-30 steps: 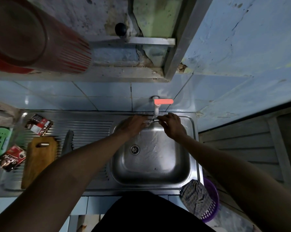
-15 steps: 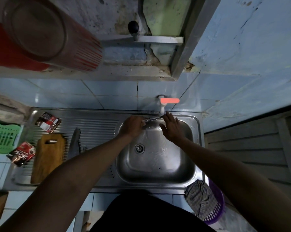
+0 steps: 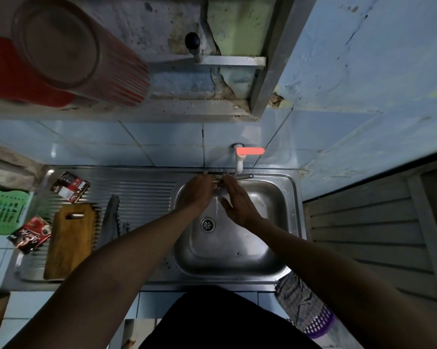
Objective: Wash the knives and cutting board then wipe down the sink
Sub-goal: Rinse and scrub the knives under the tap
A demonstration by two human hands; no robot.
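Note:
My left hand [image 3: 197, 191] grips one end of a thin metal knife [image 3: 245, 176] at the back rim of the steel sink [image 3: 237, 250], under the white tap [image 3: 239, 163] with its orange lever. My right hand [image 3: 237, 201] lies flat with straight fingers against the middle of that knife. A thin stream of water [image 3: 216, 206] falls between my hands toward the drain [image 3: 207, 224]. On the ribbed drainboard to the left lie a broad knife [image 3: 110, 217] and a wooden cutting board [image 3: 69, 240], side by side.
Two printed sachets [image 3: 70, 187] [image 3: 31, 234] lie on the drainboard's left part, beside a green plastic basket [image 3: 1, 210]. A checked cloth [image 3: 297, 295] hangs over a purple basket [image 3: 320, 323] at the sink's front right corner. Red plastic containers [image 3: 61, 54] sit on the shelf above.
My right hand went from pinching the knife under the tap to lying flat with straight fingers along it. The left hand kept its grip.

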